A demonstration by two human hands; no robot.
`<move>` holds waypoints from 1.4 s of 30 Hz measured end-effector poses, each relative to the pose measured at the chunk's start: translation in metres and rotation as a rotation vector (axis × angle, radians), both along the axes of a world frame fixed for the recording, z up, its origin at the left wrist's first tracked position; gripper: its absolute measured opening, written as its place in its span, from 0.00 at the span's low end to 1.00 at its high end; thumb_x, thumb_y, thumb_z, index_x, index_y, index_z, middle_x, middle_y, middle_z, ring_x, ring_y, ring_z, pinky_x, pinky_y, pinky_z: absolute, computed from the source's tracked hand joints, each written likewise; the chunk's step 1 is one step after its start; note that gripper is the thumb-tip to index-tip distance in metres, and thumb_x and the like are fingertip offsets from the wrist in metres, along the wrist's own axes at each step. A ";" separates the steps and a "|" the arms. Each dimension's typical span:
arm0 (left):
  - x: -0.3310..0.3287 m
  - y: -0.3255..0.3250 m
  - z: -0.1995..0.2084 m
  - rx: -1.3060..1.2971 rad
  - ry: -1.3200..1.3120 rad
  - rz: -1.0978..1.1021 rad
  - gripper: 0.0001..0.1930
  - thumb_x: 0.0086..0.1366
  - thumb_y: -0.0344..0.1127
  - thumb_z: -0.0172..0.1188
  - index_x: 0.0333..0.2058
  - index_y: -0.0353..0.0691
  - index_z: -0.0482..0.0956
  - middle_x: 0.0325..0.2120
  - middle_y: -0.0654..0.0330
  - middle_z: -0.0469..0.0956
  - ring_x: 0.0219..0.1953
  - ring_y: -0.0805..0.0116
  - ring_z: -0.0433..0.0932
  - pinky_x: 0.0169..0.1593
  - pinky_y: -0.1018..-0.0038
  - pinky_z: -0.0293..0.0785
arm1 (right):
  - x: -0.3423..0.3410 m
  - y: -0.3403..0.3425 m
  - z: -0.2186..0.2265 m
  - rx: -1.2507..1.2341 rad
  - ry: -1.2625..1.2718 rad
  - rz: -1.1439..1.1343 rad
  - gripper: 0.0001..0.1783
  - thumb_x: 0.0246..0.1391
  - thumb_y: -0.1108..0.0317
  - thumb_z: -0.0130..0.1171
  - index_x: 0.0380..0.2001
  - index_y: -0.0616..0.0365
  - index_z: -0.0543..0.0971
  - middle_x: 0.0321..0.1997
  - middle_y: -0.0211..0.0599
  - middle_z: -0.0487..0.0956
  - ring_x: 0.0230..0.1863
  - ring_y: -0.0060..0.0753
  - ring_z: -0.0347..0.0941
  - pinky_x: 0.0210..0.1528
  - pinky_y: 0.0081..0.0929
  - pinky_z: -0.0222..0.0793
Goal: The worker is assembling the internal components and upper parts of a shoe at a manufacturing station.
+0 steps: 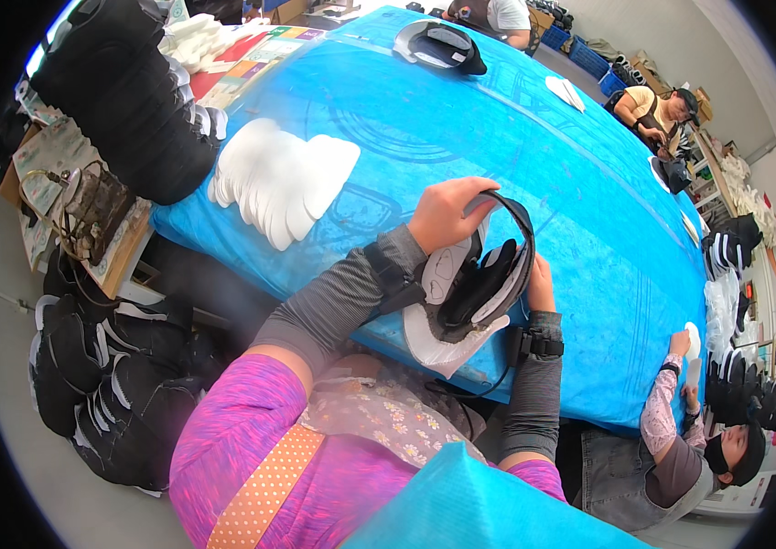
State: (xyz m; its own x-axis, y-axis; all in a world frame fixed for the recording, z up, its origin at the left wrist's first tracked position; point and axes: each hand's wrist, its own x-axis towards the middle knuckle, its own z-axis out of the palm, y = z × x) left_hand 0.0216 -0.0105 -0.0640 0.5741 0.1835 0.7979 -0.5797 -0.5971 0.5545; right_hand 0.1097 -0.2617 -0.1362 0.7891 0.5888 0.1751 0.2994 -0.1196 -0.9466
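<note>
Over the near edge of the blue-covered table point(388, 119), I hold a black cap point(484, 288) with its hollow inside turned up toward me. White lining and a pale curved edge show on it. My left hand point(450, 218) pinches the upper rim of the cap between thumb and fingers. On the cap's right side, my right hand point(542, 285) is closed against the rim, its fingertips partly hidden behind it. A fanned pile of white curved visor-shaped pieces point(283, 178) lies on the table, left of my hands.
A tall stack of black caps point(123, 101) stands at the left, above a small metal device point(91, 210). More black caps point(123, 393) hang or lie low at the left. Another cap point(440, 46) sits at the far side. Co-workers sit around the table, one person point(672, 448) at the right.
</note>
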 end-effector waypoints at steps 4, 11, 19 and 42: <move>0.001 0.000 0.000 0.037 -0.046 -0.014 0.13 0.61 0.29 0.63 0.45 0.40 0.79 0.40 0.51 0.82 0.40 0.51 0.81 0.43 0.65 0.78 | 0.001 -0.001 -0.003 0.015 0.007 -0.006 0.24 0.71 0.54 0.44 0.48 0.64 0.79 0.37 0.27 0.80 0.37 0.17 0.71 0.41 0.19 0.66; 0.003 0.001 -0.001 0.025 -0.019 0.018 0.10 0.61 0.27 0.61 0.43 0.38 0.79 0.35 0.51 0.81 0.36 0.51 0.81 0.39 0.65 0.77 | 0.001 0.001 -0.002 0.010 0.074 0.015 0.23 0.71 0.56 0.43 0.47 0.65 0.79 0.39 0.30 0.81 0.40 0.19 0.73 0.45 0.20 0.68; 0.001 -0.001 0.003 0.063 -0.018 0.041 0.11 0.61 0.27 0.61 0.43 0.38 0.80 0.35 0.52 0.81 0.36 0.52 0.80 0.39 0.64 0.77 | 0.004 -0.002 -0.004 0.015 0.080 0.044 0.23 0.71 0.57 0.44 0.46 0.67 0.79 0.40 0.32 0.81 0.42 0.21 0.74 0.47 0.22 0.69; 0.027 -0.002 -0.038 -0.525 0.238 0.065 0.13 0.64 0.28 0.59 0.47 0.33 0.77 0.36 0.51 0.82 0.34 0.65 0.81 0.37 0.70 0.76 | 0.009 -0.020 -0.030 0.038 0.377 -0.034 0.22 0.68 0.55 0.49 0.52 0.62 0.75 0.44 0.32 0.79 0.42 0.21 0.73 0.45 0.23 0.70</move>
